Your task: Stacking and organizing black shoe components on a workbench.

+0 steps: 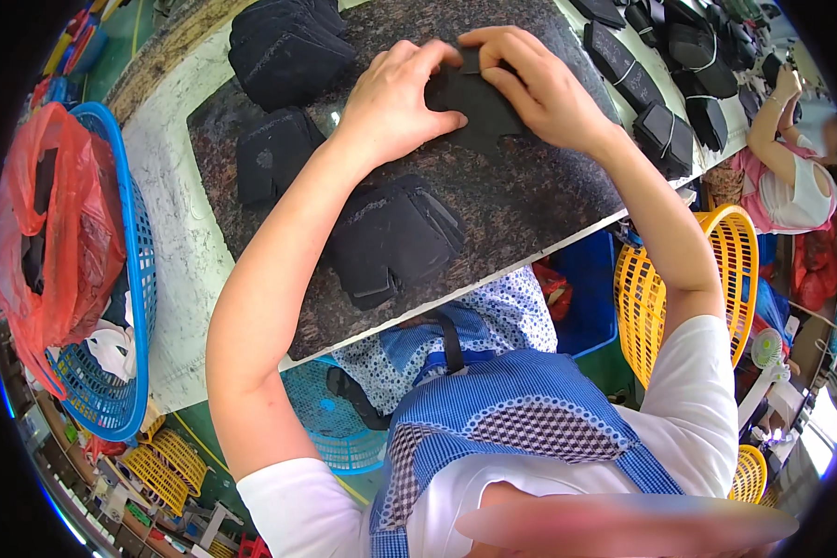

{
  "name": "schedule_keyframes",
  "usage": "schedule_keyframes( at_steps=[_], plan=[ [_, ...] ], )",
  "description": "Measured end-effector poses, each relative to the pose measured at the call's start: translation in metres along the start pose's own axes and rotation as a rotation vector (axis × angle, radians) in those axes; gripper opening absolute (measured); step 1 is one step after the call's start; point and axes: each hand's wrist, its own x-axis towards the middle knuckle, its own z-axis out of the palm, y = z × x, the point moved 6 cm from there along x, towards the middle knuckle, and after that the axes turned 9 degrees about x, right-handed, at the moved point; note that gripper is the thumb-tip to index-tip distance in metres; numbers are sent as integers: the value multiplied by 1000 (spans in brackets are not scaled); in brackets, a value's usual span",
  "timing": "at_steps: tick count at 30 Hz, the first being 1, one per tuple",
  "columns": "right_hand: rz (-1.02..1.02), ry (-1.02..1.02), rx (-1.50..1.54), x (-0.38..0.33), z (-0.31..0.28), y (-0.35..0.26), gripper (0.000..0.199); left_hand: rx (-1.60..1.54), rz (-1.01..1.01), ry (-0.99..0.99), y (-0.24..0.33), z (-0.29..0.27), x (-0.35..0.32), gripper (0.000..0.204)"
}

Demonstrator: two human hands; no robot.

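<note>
On a dark speckled stone slab [553, 181], a flat black cut piece [479, 107] lies between my hands; its material is hard to tell. My left hand [391, 107] curves round its left side, the thumb at the near edge and the fingertips at the far edge. From the other side, my right hand [547, 88] has its bent fingers and thumb closed on the far right edge. Stacks of similar black pieces rest on the slab: a tall one [288, 56] at far left, a smaller one [274, 153] behind my left forearm, and a notched one [395, 237] near the front edge.
Tied black bundles [623, 70] lie on the table at right. A blue basket [126, 372] with a red plastic bag [60, 232] stands at left. Near my right arm are a yellow basket [739, 270] and a blue bin [591, 298]. Another person [795, 177] sits at far right.
</note>
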Motion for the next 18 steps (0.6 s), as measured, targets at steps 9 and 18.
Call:
schedule_keyframes(
  at_steps=[9,18],
  plan=[
    [37,76,-107,-21,-6,-9,6,-549,-46,-184,1,-4,13,40],
    [-111,87,-161,-25,-11,-31,12,-434,-256,-83,-14,24,31,31]
  ],
)
